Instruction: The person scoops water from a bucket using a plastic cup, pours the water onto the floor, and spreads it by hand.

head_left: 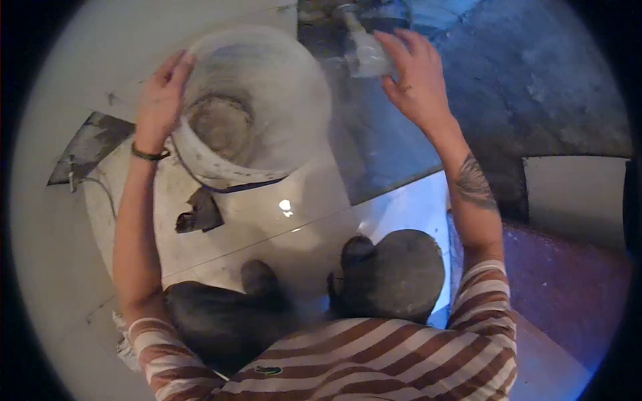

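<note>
Nearest, at the bottom of the frame, a brown-and-white striped shirt (374,347) is covering the person's torso. Just beyond it, the dark trouser legs (401,281) are bending at the knees above a glossy pale floor (311,244). A crumpled dark scrap (200,212) is lying left of centre, near the base of a whitish bucket (294,110).

The bucket is standing in the upper left-centre, its mouth facing the camera; greyish residue is clinging to its wall and bottom. The left hand (160,100), wearing a dark band on its wrist, is resting against the bucket's left rim, fingers together; whether it is gripping cannot be told.

At the right of the frame, a pale panel (575,194) is lying beyond a reddish surface (568,287). At upper centre-right, the right hand (418,77) is curving its fingers beside a clear container (368,57), thumb apart; whether it is gripping is unclear. Dark slabs (528,87) are filling the upper right.
</note>
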Tool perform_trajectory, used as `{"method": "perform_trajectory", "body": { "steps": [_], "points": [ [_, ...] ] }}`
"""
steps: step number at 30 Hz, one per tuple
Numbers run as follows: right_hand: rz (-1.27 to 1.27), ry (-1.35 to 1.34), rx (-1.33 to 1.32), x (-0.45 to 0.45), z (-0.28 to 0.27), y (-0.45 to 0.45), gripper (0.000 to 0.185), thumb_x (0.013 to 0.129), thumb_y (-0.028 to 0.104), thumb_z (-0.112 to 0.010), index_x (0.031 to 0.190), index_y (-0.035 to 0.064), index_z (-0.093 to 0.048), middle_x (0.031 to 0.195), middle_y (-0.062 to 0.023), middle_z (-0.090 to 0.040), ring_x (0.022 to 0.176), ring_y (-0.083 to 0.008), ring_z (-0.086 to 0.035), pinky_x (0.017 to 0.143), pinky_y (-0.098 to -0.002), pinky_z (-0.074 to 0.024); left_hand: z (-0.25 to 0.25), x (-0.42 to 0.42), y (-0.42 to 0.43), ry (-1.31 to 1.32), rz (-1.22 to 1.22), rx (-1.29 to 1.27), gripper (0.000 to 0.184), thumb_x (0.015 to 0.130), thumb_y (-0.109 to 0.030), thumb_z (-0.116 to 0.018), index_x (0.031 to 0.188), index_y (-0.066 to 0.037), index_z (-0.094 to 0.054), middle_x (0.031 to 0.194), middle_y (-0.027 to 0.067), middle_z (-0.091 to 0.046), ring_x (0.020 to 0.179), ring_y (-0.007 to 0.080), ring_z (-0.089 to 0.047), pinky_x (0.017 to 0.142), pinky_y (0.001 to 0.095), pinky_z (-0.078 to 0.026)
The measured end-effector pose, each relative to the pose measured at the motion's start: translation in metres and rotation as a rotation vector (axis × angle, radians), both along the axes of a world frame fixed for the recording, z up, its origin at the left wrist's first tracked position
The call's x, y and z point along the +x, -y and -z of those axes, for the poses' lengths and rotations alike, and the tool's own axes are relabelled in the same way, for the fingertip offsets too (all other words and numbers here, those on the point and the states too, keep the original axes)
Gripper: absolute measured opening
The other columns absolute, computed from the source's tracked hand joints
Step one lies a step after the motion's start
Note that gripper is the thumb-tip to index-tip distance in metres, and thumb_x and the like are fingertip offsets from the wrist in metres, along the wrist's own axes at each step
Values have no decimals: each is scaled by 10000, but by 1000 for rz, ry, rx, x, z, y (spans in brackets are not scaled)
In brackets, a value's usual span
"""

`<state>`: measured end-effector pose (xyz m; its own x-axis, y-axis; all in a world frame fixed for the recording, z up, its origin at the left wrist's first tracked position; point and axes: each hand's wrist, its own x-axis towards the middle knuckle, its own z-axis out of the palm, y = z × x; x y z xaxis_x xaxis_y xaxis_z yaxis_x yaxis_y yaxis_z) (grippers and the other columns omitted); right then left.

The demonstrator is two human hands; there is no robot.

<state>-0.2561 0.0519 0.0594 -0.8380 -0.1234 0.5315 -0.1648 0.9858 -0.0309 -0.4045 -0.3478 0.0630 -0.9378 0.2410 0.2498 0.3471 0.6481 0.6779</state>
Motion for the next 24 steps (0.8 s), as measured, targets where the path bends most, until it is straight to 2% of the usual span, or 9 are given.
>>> {"method": "perform_trajectory", "body": {
  "steps": [3, 5, 9, 12, 13, 15, 18, 20, 24],
  "points": [
    [256, 255, -182, 34, 109, -115, 820, 728, 136, -807, 1485, 166, -493, 1404, -219, -527, 1276, -447, -514, 1076, -512, -444, -1, 1, 5, 68, -28, 51, 650, 995, -506, -592, 1406, -4, -604, 1308, 207, -689, 1238, 264, -640, 1067, 334, -448],
    [565, 481, -325, 74, 173, -170, 757, 777, 188, -793, 1475, 179, -499, 1385, -255, -531, 1271, -478, -518, 1078, -525, -449, -3, 4, 3, 96, -19, 92, 651, 999, -494, -598, 1417, 5, -595, 1334, 185, -682, 1263, 239, -621, 1085, 322, -431],
    [920, 628, -127, 144, 250, -217, 679, 861, 194, -695, 1498, 178, -462, 1392, -217, -525, 1338, -444, -463, 1098, -518, -424, -5, 13, 3, 150, -8, 148, 633, 1010, -465, -606, 1414, 23, -592, 1357, 173, -666, 1278, 227, -601, 1104, 310, -409],
    [996, 640, 26, 167, 284, -207, 640, 866, 150, -654, 1483, 188, -489, 1414, -200, -510, 1361, -437, -436, 1100, -514, -414, -11, 20, -5, 149, -28, 146, 616, 1014, -457, -605, 1409, 16, -601, 1353, 171, -666, 1272, 220, -599, 1108, 307, -404],
    [990, 645, 24, 161, 284, -195, 640, 866, 150, -654, 1483, 188, -489, 1414, -200, -510, 1361, -437, -436, 1100, -514, -414, -13, 21, -7, 155, -34, 149, 610, 1015, -455, -605, 1407, 13, -604, 1348, 168, -668, 1267, 216, -599, 1107, 306, -403],
    [677, 538, -52, 152, 290, -156, 648, 809, 61, -661, 1431, 197, -540, 1403, -204, -522, 1304, -437, -488, 1073, -527, -444, -12, 19, -7, 124, -26, 110, 607, 1014, -454, -606, 1403, 12, -608, 1338, 166, -675, 1255, 214, -607, 1096, 307, -414],
    [393, 478, 45, 142, 295, -94, 641, 792, 82, -698, 1415, 146, -561, 1372, -203, -533, 1298, -423, -494, 1081, -511, -442, -5, 8, -8, 71, -15, 64, 605, 1008, -463, -608, 1397, 0, -615, 1302, 162, -695, 1216, 211, -630, 1063, 310, -442],
    [308, 508, -506, 130, 260, -56, 715, 768, 105, -743, 1450, 118, -528, 1359, -200, -533, 1283, -413, -496, 1098, -487, -430, -2, 7, -5, 52, -32, 48, 606, 1004, -473, -607, 1395, -11, -619, 1278, 159, -708, 1188, 210, -645, 1041, 313, -459],
    [118, 329, -766, 100, 212, -25, 782, 709, 100, -797, 1446, 96, -533, 1426, -229, -503, 1325, -451, -460, 1113, -505, -405, -9, 15, -16, 10, -36, -36, 622, 984, -525, -587, 1380, -48, -635, 1246, 206, -711, 1150, 295, -680, 999, 358, -495]
  ]
}}
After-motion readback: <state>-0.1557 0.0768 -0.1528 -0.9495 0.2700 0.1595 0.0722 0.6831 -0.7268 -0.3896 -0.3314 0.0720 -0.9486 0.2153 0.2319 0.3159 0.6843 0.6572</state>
